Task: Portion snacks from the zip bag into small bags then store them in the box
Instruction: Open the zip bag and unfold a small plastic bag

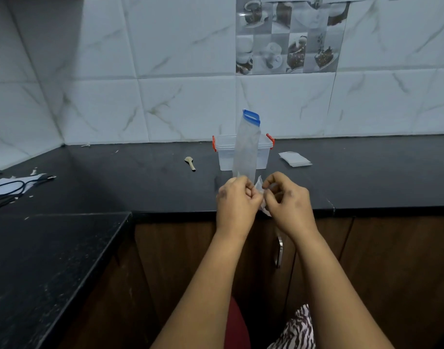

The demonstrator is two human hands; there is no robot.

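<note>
Head view looks down, close over counter point(367, 177)

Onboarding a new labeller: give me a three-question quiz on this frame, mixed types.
1. True or false: the clear plastic box with orange latches has its lid on.
2. Which lies left of the box? A) small wooden spoon B) stack of small clear bags C) dark cable
3. What do the left hand and right hand pinch between them?

Key: 1 false. 2 A, nearest; the cable lies far left. 3 a small clear bag, in front of the tall blue-zip bag.
</note>
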